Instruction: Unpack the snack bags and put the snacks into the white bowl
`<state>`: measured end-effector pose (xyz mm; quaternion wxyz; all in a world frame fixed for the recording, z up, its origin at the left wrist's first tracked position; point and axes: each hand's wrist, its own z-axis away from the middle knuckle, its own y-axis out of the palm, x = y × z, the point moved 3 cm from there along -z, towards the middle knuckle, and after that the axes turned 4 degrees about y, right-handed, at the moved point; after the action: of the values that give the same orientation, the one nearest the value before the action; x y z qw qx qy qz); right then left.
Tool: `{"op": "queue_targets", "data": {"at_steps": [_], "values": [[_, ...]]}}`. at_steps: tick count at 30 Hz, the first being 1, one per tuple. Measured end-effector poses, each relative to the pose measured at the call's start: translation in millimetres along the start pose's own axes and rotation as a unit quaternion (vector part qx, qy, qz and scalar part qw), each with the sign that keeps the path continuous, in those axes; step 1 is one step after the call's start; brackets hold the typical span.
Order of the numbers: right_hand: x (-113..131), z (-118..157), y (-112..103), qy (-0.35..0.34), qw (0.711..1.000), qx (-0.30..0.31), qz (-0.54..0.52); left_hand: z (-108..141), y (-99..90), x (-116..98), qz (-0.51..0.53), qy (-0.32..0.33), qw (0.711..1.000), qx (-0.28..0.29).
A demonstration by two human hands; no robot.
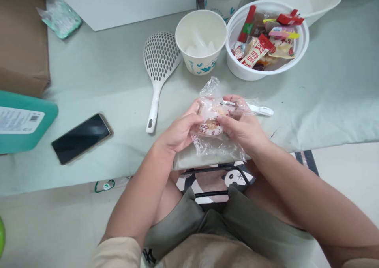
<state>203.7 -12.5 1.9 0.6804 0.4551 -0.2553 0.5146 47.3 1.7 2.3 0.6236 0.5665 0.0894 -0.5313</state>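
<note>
Both hands hold a small wrapped snack (pixel 211 126) in a clear plastic wrapper with red print, near the table's front edge. My left hand (pixel 184 128) is closed on its left side, thumb on top. From the right, my right hand (pixel 241 122) pinches the same packet with the thumb over it. Crinkled clear film sticks up above the packet and hangs below it. Just beyond the right fingers lies a white-handled tool (pixel 262 110), partly covered by the hand; its kind I cannot make out.
Behind the hands stand a paper tub (pixel 201 64) with whitish pieces inside and a white bowl (pixel 251 74) of packaged snacks. A slotted skimmer (pixel 154 98) lies left of them. Farther left are a phone (pixel 82 138), a green container (pixel 44 116) and a cardboard box (pixel 23 43).
</note>
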Motion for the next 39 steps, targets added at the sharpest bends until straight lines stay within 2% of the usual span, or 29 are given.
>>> {"op": "queue_targets", "data": {"at_steps": [3,6,9,16,23,25,27,28,29,33,39], "values": [[3,3,3,-0.010,0.998,0.030,0.055,1,-8.3,-8,-0.010,0.039,0.999,-0.014],[5,7,6,-0.015,0.991,0.064,0.120,1,-16.0,-18,-0.039,0.107,0.990,-0.083],[6,8,8,-0.025,0.986,0.079,0.144,1,-18.2,-22,-0.081,0.144,0.976,-0.144],[3,6,6,-0.024,0.990,0.047,0.134,0,-23.9,-27,-0.068,0.188,0.956,-0.217],[-1,3,6,-0.020,0.992,0.022,0.127,-4,-30.1,-26,-0.080,0.213,0.944,-0.240],[-1,2,4,-0.029,0.989,0.012,0.143,-1,-28.0,-25,-0.158,0.271,0.914,-0.259],[-2,2,2,-0.050,0.986,-0.002,0.160,5,-22.0,-25,-0.287,0.336,0.855,-0.273],[-1,2,1,-0.059,0.984,-0.008,0.166,8,-18.2,-23,-0.350,0.344,0.831,-0.263],[-2,2,0,-0.064,0.984,-0.011,0.168,9,-14.8,-21,-0.395,0.337,0.820,-0.242],[-3,3,1,-0.054,0.989,0.002,0.140,9,-8.7,-13,-0.472,0.267,0.827,-0.147],[-3,4,1,-0.081,0.985,0.002,0.151,10,-11.2,-15,-0.460,0.270,0.834,-0.142]]}}
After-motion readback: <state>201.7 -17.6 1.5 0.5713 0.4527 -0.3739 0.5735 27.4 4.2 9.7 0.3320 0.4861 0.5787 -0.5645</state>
